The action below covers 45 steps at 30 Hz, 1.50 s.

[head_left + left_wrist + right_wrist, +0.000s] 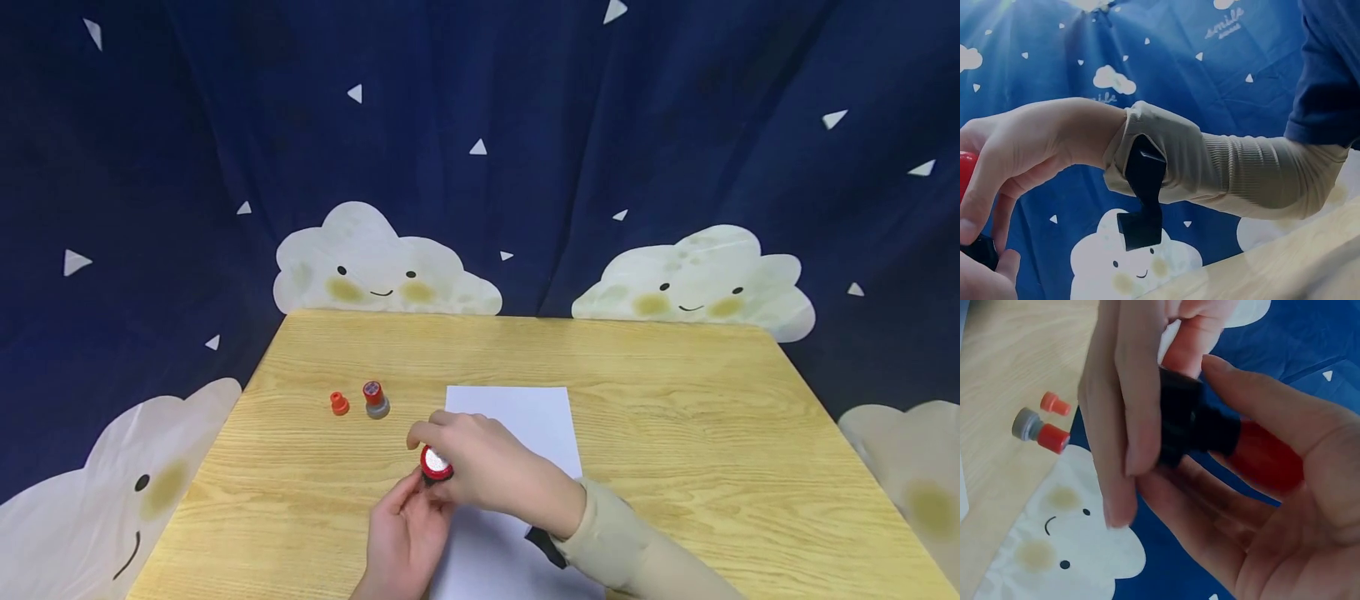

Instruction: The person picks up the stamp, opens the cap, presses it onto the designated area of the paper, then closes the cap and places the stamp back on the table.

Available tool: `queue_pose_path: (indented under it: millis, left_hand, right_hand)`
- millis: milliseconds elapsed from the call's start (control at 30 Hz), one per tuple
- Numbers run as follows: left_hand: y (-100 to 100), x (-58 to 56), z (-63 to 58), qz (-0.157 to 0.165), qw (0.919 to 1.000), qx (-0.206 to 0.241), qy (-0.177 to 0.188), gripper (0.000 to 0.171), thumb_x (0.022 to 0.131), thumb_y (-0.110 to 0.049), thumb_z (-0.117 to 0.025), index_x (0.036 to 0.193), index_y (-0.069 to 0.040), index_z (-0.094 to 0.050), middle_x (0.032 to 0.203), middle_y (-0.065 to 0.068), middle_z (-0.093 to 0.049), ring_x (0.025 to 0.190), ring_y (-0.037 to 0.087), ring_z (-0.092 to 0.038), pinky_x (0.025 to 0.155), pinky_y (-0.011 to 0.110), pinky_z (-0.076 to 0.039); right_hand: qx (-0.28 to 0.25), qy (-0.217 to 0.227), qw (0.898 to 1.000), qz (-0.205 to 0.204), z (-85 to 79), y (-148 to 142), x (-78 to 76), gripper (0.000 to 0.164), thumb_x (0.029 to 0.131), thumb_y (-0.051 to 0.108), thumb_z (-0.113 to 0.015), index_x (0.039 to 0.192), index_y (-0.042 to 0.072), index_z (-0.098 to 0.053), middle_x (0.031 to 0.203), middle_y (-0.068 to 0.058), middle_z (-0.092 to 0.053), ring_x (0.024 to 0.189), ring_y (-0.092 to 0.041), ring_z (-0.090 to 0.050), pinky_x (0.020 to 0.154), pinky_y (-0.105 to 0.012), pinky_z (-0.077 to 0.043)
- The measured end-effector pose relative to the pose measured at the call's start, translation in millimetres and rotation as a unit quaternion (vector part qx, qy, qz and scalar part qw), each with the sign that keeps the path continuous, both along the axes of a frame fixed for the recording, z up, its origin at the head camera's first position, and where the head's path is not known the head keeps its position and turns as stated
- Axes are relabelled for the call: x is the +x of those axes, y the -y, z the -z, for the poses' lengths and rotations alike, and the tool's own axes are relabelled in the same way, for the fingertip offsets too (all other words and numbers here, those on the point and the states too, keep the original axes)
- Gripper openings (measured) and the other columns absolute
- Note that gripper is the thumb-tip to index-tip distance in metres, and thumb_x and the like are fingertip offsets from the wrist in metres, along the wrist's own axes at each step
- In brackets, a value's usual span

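Observation:
Both hands meet on a red-and-black stamp point(437, 463) above the left edge of a white sheet of paper point(517, 408). My right hand point(487, 462) curls round its red handle point(1269, 459). Fingers and thumb of my left hand point(411, 529) pinch the black end point(1179, 415); its palm is turned up in the head view. Seen from above, the stamp's round top is bright white inside a red rim. In the left wrist view, only parts of the red handle point(966, 169) and black end point(984, 251) show at the left edge.
Left of the paper, a grey-and-red stamp point(376, 402) stands on the wooden table point(712, 433) beside a small orange-red piece point(339, 404). A black strap mount point(546, 547) sits on the right wrist. A dark blue cloud-print curtain point(525, 167) hangs behind.

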<state>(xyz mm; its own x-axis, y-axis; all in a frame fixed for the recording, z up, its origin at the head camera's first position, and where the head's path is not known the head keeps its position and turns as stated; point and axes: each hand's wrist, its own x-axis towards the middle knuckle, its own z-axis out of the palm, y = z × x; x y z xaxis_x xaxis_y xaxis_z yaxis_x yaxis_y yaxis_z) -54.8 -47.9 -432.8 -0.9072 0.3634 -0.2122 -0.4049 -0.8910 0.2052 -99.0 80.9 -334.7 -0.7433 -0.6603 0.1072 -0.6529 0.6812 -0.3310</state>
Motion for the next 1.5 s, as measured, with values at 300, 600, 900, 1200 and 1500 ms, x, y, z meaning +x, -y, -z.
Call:
queue_pose_path:
  millis: [300, 600, 900, 1200, 1500]
  left_hand:
    - [1, 20.4, 13.9, 0.012, 0.9932, 0.115, -0.011, 0.039, 0.102, -0.013, -0.020, 0.123, 0.005, -0.048, 0.127, 0.013, -0.050, 0.120, 0.021, -0.048, 0.115, 0.027, -0.024]
    - [0, 28.6, 30.7, 0.054, 0.9940, 0.095, 0.004, 0.038, 0.102, -0.012, -0.024, 0.115, 0.005, -0.055, 0.122, 0.014, -0.058, 0.117, 0.018, -0.054, 0.115, 0.025, -0.024]
    - [7, 25.0, 58.1, 0.160, 0.9701, 0.149, -0.105, 0.041, 0.102, -0.011, -0.024, 0.129, 0.005, -0.049, 0.139, 0.016, -0.046, 0.131, 0.019, -0.040, 0.117, 0.026, -0.009]
    - [7, 26.0, 64.1, 0.160, 0.9649, 0.172, -0.118, 0.041, 0.103, -0.011, -0.022, 0.131, 0.006, -0.046, 0.140, 0.018, -0.043, 0.133, 0.022, -0.037, 0.117, 0.028, -0.007]
    - [2, 26.3, 64.5, 0.155, 0.9664, 0.174, -0.109, 0.041, 0.102, -0.011, -0.023, 0.131, 0.008, -0.045, 0.141, 0.020, -0.041, 0.134, 0.024, -0.035, 0.118, 0.028, -0.008]
  right_hand:
    - [-0.030, -0.024, 0.999, -0.035, 0.9, -15, 20.2, 0.025, 0.070, 0.015, -0.078, 0.088, 0.022, -0.062, 0.077, 0.014, -0.052, 0.065, 0.001, -0.047, 0.056, -0.012, -0.041]
    - [-0.048, -0.036, 0.996, -0.065, 8.9, -24, 34.9, 0.033, 0.072, 0.012, -0.075, 0.102, 0.017, -0.062, 0.083, 0.011, -0.057, 0.068, 0.002, -0.050, 0.061, -0.008, -0.043]
    - [-0.053, -0.021, 0.996, -0.071, 14.3, -29, 44.5, 0.030, 0.074, 0.012, -0.077, 0.100, 0.015, -0.063, 0.084, 0.011, -0.058, 0.069, 0.004, -0.050, 0.064, -0.004, -0.042]
    - [-0.068, -0.027, 0.994, -0.083, 17.4, -30, 44.4, 0.031, 0.073, 0.012, -0.078, 0.101, 0.013, -0.064, 0.086, 0.009, -0.059, 0.072, 0.004, -0.052, 0.066, -0.005, -0.044]
    - [-0.085, -0.017, 0.993, -0.077, 22.0, -34, 43.8, 0.029, 0.074, 0.012, -0.078, 0.100, 0.013, -0.064, 0.088, 0.009, -0.060, 0.074, 0.003, -0.051, 0.068, -0.004, -0.043]
